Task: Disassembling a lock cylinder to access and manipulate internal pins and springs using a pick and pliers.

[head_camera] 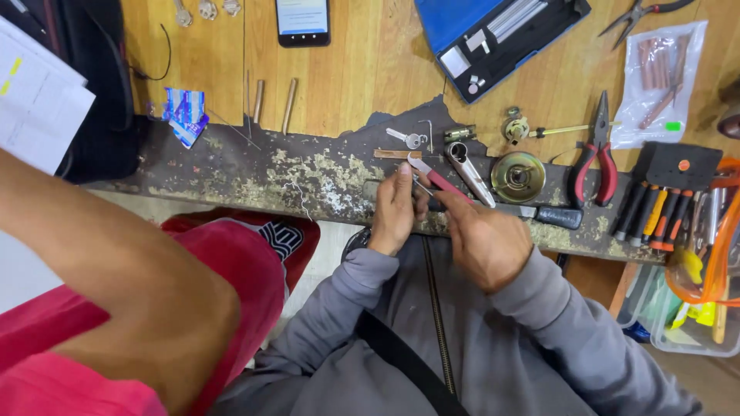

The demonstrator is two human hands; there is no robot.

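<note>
Head view: my hands at the bench (254, 173) edge.
Left fingers (402, 179): pinching a small part I cannot identify.
Right fingers (455, 206): pinching the red tool (434, 178).
Risk: tool slips, jabbing my left fingers.

Far centre of the desk (347, 85): black phone (303, 21), screen lit. Far right of it, open blue case (501, 38) with metal parts inside. Right side: clear bag of copper tubes (660, 77), red-handled pliers (597, 154), round brass disc (518, 176), row of screwdrivers (651, 212) with orange and black handles. Silver key (407, 139) near centre on the worn dark edge. Left: blue-white wrapper (185, 114), white papers (35, 96). Near left, someone's bare arm (116, 270) over red cloth.
</note>
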